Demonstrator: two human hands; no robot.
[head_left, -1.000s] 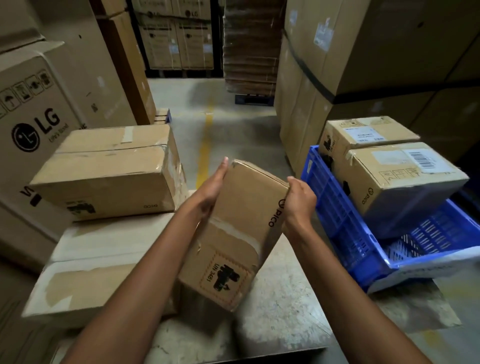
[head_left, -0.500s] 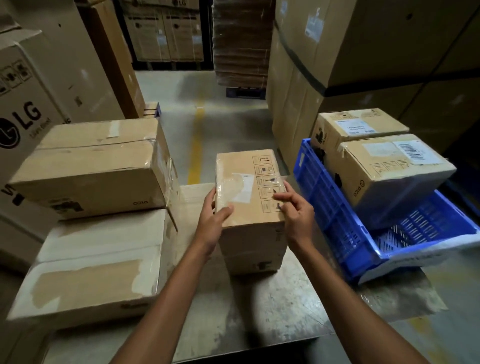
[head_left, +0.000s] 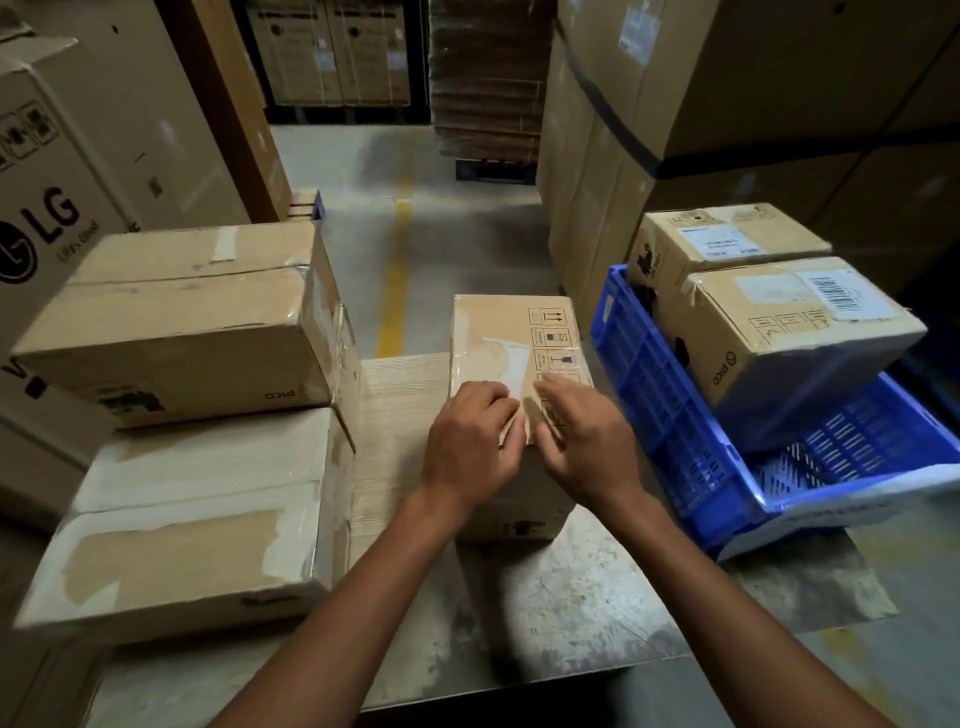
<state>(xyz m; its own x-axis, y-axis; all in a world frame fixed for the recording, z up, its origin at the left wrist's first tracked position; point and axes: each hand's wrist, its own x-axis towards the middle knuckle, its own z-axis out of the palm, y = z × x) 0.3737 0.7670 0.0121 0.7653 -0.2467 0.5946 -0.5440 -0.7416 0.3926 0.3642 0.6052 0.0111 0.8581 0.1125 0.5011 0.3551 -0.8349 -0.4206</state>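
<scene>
Two stacked cartons (head_left: 182, 415) sit left of the small box (head_left: 511, 332), which stands upright on the desk (head_left: 545, 613). The left hand (head_left: 470, 441) lies on the small box's near top edge, fingers bent beside its white label (head_left: 506, 358); whether they pinch anything cannot be told. The right hand (head_left: 582, 441) rests there too, fingers loosely spread. Right of the small box is a blue crate (head_left: 660, 395).

A box (head_left: 498, 322) stands upright mid-surface (head_left: 571, 597). Both hands rest on the near part of its top. The left hand (head_left: 470, 441) has its fingers curled beside a white label (head_left: 511, 364); whether they pinch it is unclear. The right hand (head_left: 587, 441) lies with its fingers loosely extended. A blue crate (head_left: 644, 384) sits tilted at the right edge, and a stack (head_left: 182, 312) of two boxes is at the left edge.
</scene>
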